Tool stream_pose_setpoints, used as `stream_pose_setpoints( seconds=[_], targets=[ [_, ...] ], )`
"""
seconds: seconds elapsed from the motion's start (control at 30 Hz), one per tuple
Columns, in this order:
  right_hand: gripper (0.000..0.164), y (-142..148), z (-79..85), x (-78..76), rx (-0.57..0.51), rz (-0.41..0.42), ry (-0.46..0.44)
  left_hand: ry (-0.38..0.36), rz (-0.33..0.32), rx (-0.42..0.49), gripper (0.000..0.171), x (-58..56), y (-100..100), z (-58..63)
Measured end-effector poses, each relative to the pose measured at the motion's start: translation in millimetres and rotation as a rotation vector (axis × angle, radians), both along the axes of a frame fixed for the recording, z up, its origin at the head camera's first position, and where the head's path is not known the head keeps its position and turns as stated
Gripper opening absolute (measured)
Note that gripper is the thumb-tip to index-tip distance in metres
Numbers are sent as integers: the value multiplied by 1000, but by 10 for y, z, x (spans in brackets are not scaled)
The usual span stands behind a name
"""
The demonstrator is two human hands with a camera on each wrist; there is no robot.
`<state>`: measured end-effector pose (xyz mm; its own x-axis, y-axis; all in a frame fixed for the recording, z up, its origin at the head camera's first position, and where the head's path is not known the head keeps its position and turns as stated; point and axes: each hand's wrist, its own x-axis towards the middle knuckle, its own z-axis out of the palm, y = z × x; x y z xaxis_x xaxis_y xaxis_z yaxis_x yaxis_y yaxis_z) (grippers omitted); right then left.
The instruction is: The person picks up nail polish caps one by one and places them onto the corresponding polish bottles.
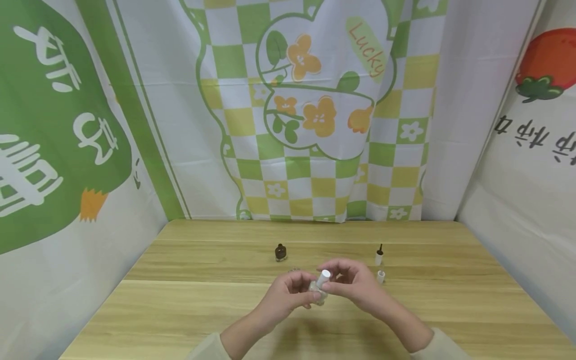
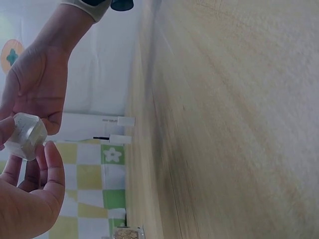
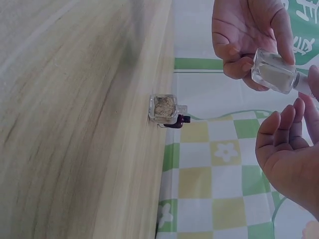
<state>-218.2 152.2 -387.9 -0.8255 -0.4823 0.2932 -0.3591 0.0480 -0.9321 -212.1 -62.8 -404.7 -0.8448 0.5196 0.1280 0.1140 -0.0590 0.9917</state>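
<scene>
Above the table, my left hand (image 1: 288,295) grips a small clear glass nail polish bottle (image 3: 273,74) by its body. Thumb and fingers of my right hand (image 1: 357,285) pinch the white cap (image 1: 324,276) at the bottle's neck. The bottle tilts slightly, cap end up, and its contents look pale. In the left wrist view the bottle (image 2: 29,135) shows between both hands, with its cap hidden. Behind my left hand, mostly covered in the head view, stands an uncapped glass bottle (image 3: 164,108) with glittery contents.
A dark brown uncapped bottle (image 1: 280,252) stands farther back on the wooden table (image 1: 202,300). To the right, two white brush caps (image 1: 379,257) stand upright, brushes pointing up; the nearer cap (image 1: 381,277) is close to my right hand. Printed curtains (image 1: 315,190) enclose the table's back and sides.
</scene>
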Motion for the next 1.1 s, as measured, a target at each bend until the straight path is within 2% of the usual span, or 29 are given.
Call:
stream_pose_setpoints(
  seconds=[0.33, 0.53, 0.8, 1.1],
  targets=[
    [21, -23, -12, -7, -16, 28, 17, 14, 3, 2, 30, 8, 7, 12],
    [17, -53, -16, 3, 12, -22, -19, 2, 4, 9, 30, 9, 6, 7],
    [20, -98, -6, 31, 55, -89, -53, 9, -4, 7, 30, 19, 9, 5],
    [22, -145, -39, 46, 31, -137, -52, 5, 7, 8, 30, 41, 9, 17]
  ],
)
